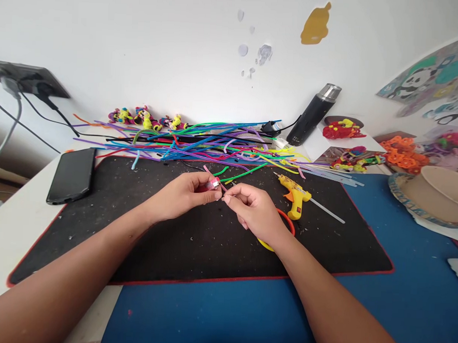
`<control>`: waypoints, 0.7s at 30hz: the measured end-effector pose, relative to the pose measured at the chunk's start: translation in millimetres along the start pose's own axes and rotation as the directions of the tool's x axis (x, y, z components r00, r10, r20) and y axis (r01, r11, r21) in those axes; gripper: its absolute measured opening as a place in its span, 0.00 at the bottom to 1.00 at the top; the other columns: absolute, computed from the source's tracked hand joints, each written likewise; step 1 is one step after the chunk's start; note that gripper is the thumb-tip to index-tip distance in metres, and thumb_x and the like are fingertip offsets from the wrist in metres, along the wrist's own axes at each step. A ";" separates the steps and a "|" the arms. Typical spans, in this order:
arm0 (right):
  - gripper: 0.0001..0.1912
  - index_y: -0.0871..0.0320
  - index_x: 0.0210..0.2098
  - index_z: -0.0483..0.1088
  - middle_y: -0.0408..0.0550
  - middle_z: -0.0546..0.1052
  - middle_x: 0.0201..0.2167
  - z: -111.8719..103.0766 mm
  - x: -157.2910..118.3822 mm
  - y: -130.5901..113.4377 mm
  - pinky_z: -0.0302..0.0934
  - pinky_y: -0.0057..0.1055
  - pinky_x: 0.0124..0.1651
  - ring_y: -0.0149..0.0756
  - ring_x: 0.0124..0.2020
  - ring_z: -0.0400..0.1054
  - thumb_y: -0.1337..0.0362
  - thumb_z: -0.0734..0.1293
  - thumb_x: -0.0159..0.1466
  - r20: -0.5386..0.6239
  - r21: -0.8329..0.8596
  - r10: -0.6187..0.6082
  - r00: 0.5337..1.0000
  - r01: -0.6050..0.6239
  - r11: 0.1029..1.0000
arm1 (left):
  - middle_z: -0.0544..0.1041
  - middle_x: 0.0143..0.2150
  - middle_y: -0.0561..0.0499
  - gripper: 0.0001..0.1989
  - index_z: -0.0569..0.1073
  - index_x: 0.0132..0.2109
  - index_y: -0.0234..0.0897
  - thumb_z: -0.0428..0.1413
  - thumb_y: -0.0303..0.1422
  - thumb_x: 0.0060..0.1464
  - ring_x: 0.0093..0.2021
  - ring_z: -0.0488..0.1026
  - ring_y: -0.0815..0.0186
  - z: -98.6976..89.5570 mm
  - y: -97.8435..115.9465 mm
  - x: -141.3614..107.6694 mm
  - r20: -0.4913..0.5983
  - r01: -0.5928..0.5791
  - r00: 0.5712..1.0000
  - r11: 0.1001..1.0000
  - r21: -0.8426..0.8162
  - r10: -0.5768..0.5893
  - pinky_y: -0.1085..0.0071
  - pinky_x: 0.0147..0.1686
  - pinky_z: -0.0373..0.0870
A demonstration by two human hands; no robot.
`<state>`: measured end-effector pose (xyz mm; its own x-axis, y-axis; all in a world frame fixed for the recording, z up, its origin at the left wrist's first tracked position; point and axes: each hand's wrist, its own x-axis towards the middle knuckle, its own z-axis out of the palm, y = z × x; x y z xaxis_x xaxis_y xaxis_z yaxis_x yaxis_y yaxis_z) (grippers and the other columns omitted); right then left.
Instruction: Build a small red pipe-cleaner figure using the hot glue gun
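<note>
My left hand (196, 194) is closed around a small pink-red lighter (212, 184) with a silver metal top, held above the black desk mat (166, 239). Close beside it, my right hand (250, 205) pinches the end of a thin pinkish stem (223, 188), whose far end is too small to make out. Short green pipe cleaners (249, 173) lie on the mat just beyond the fingertips. Partly hidden under my right wrist is a loop of red and yellow pipe cleaner (291, 224).
A yellow glue gun (296, 196) with a glue stick lies right of my hands. Behind stretches a heap of colourful pipe cleaners (200, 140), near a black thermos (314, 114). A phone (71, 176) lies left; a bowl-like container (431, 198) stands right.
</note>
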<state>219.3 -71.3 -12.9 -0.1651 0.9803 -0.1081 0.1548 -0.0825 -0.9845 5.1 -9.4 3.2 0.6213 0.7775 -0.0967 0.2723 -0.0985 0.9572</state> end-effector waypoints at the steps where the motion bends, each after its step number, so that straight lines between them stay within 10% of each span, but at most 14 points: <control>1: 0.08 0.55 0.38 0.77 0.33 0.64 0.19 -0.2 0.2 -0.1 0.51 0.25 0.19 0.25 0.15 0.56 0.58 0.71 0.68 -0.003 0.010 0.001 1.000 -0.001 1.000 | 0.63 0.31 0.57 0.22 0.71 0.36 0.37 0.63 0.53 0.59 0.30 0.58 0.69 -0.9 -0.1 0.3 -0.002 0.013 1.000 1.000 -0.014 -0.013 0.73 0.30 0.58; 21: 0.13 0.55 0.36 0.75 0.31 0.63 0.16 -0.4 1.8 -3.6 0.46 0.26 0.17 0.24 0.13 0.51 0.52 0.74 0.65 -0.007 0.216 0.003 1.000 -0.002 0.976 | 0.59 0.27 0.59 0.29 0.72 0.39 0.36 0.56 0.62 0.62 0.26 0.53 0.70 1.0 -5.6 0.3 0.067 0.044 0.997 0.996 -0.080 -0.039 0.72 0.26 0.51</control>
<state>218.8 -69.1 -9.5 -0.1575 0.9813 -0.1104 -0.0585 -0.1209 -0.9909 4.5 -9.2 -2.5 0.6583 0.7373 -0.1518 0.2397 -0.0142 0.9707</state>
